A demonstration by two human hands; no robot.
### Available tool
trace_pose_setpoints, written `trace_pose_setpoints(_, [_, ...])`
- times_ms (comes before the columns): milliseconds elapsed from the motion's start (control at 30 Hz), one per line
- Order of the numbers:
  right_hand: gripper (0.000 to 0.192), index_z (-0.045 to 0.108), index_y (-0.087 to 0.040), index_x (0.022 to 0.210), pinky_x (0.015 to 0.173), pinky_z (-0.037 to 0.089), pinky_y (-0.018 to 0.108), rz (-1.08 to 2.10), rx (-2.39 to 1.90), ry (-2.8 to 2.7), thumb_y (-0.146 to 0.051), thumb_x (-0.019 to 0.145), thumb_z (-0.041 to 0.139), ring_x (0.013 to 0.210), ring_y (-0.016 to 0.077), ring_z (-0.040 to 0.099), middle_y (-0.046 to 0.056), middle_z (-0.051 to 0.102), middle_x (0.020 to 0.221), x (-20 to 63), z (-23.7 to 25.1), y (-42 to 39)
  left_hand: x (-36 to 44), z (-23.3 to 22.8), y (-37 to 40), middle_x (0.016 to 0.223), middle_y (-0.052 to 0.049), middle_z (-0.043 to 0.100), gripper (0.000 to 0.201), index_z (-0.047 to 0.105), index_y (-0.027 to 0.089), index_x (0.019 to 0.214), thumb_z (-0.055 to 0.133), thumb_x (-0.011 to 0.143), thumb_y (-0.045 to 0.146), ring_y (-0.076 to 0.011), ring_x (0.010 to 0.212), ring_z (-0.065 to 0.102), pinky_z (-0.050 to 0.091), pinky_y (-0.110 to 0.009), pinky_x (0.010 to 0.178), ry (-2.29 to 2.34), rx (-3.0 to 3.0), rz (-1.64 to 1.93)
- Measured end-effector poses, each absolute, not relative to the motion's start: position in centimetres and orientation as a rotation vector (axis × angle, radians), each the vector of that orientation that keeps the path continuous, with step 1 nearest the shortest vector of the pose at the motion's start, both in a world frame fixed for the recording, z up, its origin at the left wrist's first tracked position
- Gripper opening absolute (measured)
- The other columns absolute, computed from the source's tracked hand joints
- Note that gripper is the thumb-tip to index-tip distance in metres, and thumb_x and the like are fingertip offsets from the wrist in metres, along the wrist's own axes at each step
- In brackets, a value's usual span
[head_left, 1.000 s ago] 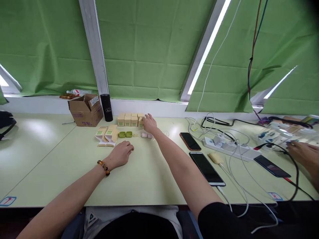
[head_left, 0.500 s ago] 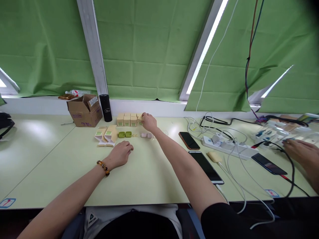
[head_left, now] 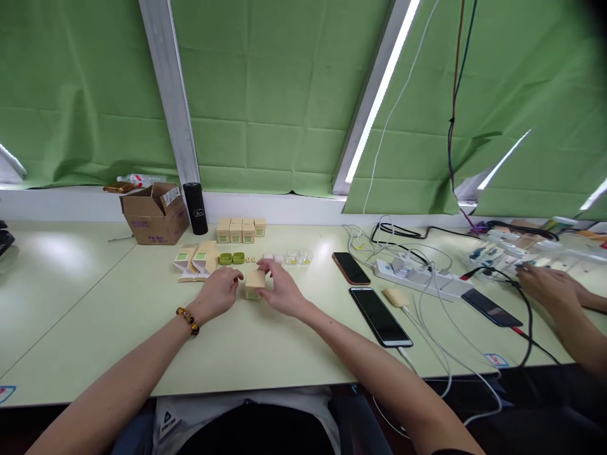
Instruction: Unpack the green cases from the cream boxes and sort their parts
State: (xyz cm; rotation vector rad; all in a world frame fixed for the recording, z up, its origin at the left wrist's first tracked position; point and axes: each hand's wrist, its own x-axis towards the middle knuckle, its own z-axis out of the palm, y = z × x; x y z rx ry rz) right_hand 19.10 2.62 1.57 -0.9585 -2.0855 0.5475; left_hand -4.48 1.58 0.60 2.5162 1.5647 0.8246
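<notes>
My right hand [head_left: 281, 289] grips a small tan cardboard box [head_left: 255, 284] by its right side, in front of me on the table. Close to the box's left side, my left hand [head_left: 219, 292] has its fingers curled; a small gap shows, and whether anything is in them is hidden. Beyond the hands lies a row: two opened cartons [head_left: 195, 260] with white insides, two green square trays [head_left: 231, 258], some tiny yellowish pieces [head_left: 250, 260], pale pink cylinders [head_left: 272, 258] and clear small cups [head_left: 298, 258]. Several more tan boxes [head_left: 241, 230] stand behind that row.
A brown carton [head_left: 156, 215] and a black bottle [head_left: 196, 208] stand at the back left. On the right lie two phones [head_left: 349, 268], a power strip [head_left: 422, 279] and tangled cables. Another person's hands [head_left: 552, 291] work among clear containers at far right.
My right hand has come back from the rear row of boxes, bringing one box toward me. My left hand has shifted only slightly. The view has turned a little to the right.
</notes>
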Motion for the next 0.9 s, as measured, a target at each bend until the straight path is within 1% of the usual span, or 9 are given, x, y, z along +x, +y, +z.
trace_pose_setpoints(133, [0.063,0.051,-0.026,0.138,0.098,0.055,0.048,0.675,-0.898,-2.029,-0.020,0.082,0.078,0.113,0.0266,0.065,0.011,0.067,0.132,19.0,-0.4,2.1,-4.4,0.4,1.6,0.112,-0.010,0.074,0.033,0.067,0.021,0.118,0.055,0.088,0.015,-0.0289,0.108,0.068,0.055,-0.045,0.095,1.504,2.349,0.879])
trace_pose_setpoints(267, [0.074,0.045,-0.027,0.146,0.097,0.055,0.048,0.731,-0.877,-2.006,-0.025,0.081,0.080,0.116,0.0272,0.063,0.012,0.063,0.139,19.6,-1.4,2.8,-3.9,0.7,1.4,0.118,-0.009,0.074,0.042,0.065,0.021,0.126,0.057,0.085,0.017,-0.0272,0.111,0.069,0.055,-0.042,0.098,1.400,2.180,0.927])
trace_pose_setpoints(333, [0.079,0.044,-0.027,0.148,0.097,0.055,0.049,0.713,-0.923,-2.019,-0.028,0.079,0.082,0.119,0.0295,0.061,0.013,0.062,0.140,20.2,-1.6,3.2,-3.7,0.8,1.3,0.115,-0.008,0.075,0.042,0.066,0.021,0.124,0.056,0.083,0.017,-0.0261,0.109,0.070,0.055,-0.041,0.097,1.366,2.132,0.952])
trace_pose_setpoints(467, [0.083,0.044,-0.026,0.150,0.102,0.051,0.051,0.710,-0.914,-2.055,-0.034,0.078,0.084,0.121,0.0301,0.059,0.013,0.061,0.137,21.1,-1.8,4.1,-3.7,0.9,1.2,0.099,-0.004,0.076,0.047,0.066,0.021,0.123,0.053,0.079,0.015,-0.0243,0.098,0.073,0.056,-0.037,0.089,1.351,2.061,0.981])
trace_pose_setpoints(533, [0.077,0.046,-0.025,0.149,0.100,0.052,0.049,0.713,-0.954,-2.053,-0.033,0.081,0.081,0.118,0.0290,0.059,0.012,0.062,0.135,21.4,-1.9,4.6,-3.8,1.0,1.2,0.092,-0.003,0.077,0.048,0.065,0.021,0.123,0.053,0.077,0.014,-0.0242,0.093,0.073,0.056,-0.036,0.084,1.383,2.018,0.992])
trace_pose_setpoints(667, [0.049,0.055,-0.025,0.137,0.083,0.053,0.040,0.687,-1.131,-1.940,-0.025,0.089,0.063,0.101,0.0237,0.060,0.008,0.064,0.120,21.7,-2.3,5.6,-4.0,1.2,1.2,0.085,-0.001,0.077,0.046,0.064,0.023,0.120,0.053,0.076,0.014,-0.0246,0.085,0.073,0.054,-0.035,0.076,1.492,1.962,0.993])
trace_pose_setpoints(767, [0.040,0.059,-0.024,0.128,0.078,0.051,0.037,0.765,-1.124,-1.900,-0.023,0.088,0.061,0.088,0.0198,0.060,0.005,0.065,0.109,21.8,-2.3,5.8,-3.9,1.4,1.1,0.092,-0.002,0.077,0.043,0.064,0.024,0.118,0.053,0.078,0.014,-0.0259,0.093,0.073,0.055,-0.038,0.084,1.532,1.988,0.992])
trace_pose_setpoints(833, [0.044,0.058,-0.024,0.129,0.080,0.050,0.036,0.824,-1.054,-1.921,-0.022,0.085,0.064,0.090,0.0199,0.060,0.004,0.066,0.110,21.7,-2.1,5.6,-3.8,1.4,1.0,0.102,-0.004,0.077,0.046,0.063,0.024,0.122,0.052,0.078,0.013,-0.0282,0.108,0.070,0.053,-0.043,0.096,1.555,2.034,0.998])
trace_pose_setpoints(900, [0.053,0.056,-0.025,0.133,0.085,0.050,0.038,0.839,-0.983,-1.960,-0.020,0.081,0.067,0.098,0.0213,0.060,0.005,0.065,0.116,21.5,-1.9,5.2,-3.6,1.5,0.8,0.118,-0.007,0.075,0.050,0.061,0.023,0.129,0.056,0.079,0.015,-0.0310,0.125,0.063,0.048,-0.047,0.107,1.565,2.083,0.986])
